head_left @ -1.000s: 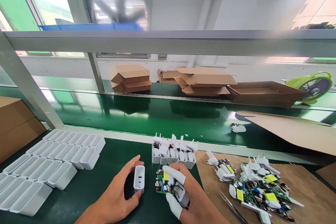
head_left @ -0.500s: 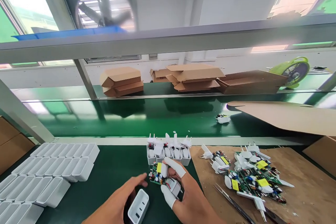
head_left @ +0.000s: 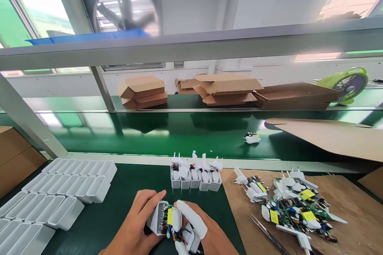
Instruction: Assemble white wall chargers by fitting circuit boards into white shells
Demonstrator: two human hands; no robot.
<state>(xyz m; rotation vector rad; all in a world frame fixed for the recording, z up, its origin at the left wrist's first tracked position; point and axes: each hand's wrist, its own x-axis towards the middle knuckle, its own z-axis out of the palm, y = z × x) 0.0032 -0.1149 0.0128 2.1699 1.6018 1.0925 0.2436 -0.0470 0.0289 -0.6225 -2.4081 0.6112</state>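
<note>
Left hand grips a white case; right hand pinches a circuit board at its mouth. I note five cases beyond, holding parts.

We get a bright scene, daylight flooding through the windows at upper left, blown almost white. The glossy green belt returns pale glare and dark reflections. Haze veils the wall fan (its blades look smeared), while we find the left hand and right hand fairly crisp.
</note>
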